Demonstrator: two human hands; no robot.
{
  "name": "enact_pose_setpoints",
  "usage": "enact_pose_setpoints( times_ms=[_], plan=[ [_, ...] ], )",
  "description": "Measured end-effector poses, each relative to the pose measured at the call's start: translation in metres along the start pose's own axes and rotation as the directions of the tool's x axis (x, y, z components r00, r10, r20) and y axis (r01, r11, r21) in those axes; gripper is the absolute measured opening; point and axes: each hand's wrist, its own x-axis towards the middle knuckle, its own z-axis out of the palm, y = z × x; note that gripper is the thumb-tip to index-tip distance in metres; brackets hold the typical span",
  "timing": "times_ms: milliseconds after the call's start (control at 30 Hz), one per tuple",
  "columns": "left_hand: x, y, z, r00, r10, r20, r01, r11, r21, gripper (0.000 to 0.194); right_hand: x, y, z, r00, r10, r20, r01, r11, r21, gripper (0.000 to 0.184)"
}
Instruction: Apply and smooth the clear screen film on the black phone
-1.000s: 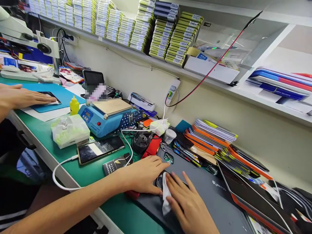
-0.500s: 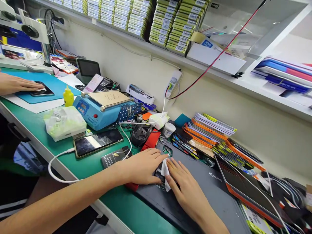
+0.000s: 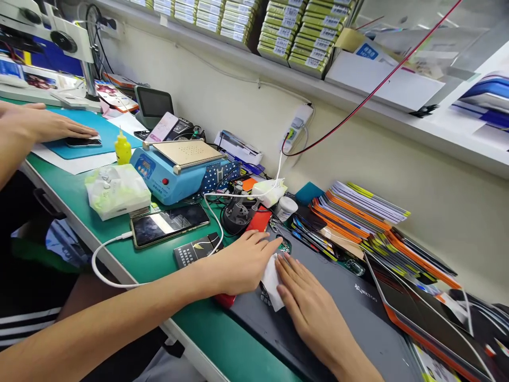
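Head view.

Hidden or cut off: whatever lies under the white wipe (image 3: 272,282), covered by it and by the hands; a dark patch with pale marks (image 3: 265,298) shows at its lower left edge, too small to make out. Left thumb, out of sight. Stacked boxes (image 3: 280,29) on the shelf, cropped by the top edge; microscope (image 3: 66,41), by the left edge. Another person's hand (image 3: 59,127), at far left, covers part of a phone (image 3: 83,142).

Containers: one yellow bottle (image 3: 123,148), upright, nozzle on top. One soft tissue packet (image 3: 117,192), contents unseen. One white tub (image 3: 286,208), tilted, contents unseen. One white box (image 3: 382,79) on the shelf, papers and a tan piece showing above its rim. One recess in the grey mat (image 3: 338,318), small metal pieces (image 3: 283,244) inside.

Grip: right hand (image 3: 305,294), palm down, fingers stretched out and lying on the wipe's right side, not closed around it. Left hand (image 3: 246,263), fingers together and slightly bent, just left of the wipe; I cannot tell whether it has hold of anything. The wipe lies between both hands, over the mat, its lower corner free.
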Motion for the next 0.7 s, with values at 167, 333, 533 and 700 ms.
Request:
enact_pose_setpoints(
  times_ms=[167, 333, 533, 700],
  plan=[
    [0.001, 0.002, 0.004, 0.997, -0.082, -0.010, 0.083, 0.996, 0.019, 0.064, -0.006, -0.017, -0.010, 0.980, -0.194, -0.034, 0.190, 0.976, -0.106, 0.051],
    [-0.001, 0.002, 0.006, 0.996, -0.087, 0.006, 0.086, 0.996, 0.026, 0.061, 0.011, -0.003, -0.003, 0.996, -0.077, -0.045, 0.072, 0.993, -0.091, 0.049],
    [-0.002, 0.003, 0.003, 0.996, -0.093, 0.007, 0.093, 0.995, 0.027, 0.059, -0.001, -0.029, -0.004, 0.988, -0.130, -0.078, 0.117, 0.982, -0.151, 0.049],
    [-0.001, 0.002, 0.005, 0.994, -0.107, -0.012, 0.107, 0.994, 0.025, 0.060, -0.008, -0.018, -0.001, 0.985, -0.089, -0.147, 0.055, 0.973, -0.223, 0.046]
  ],
)
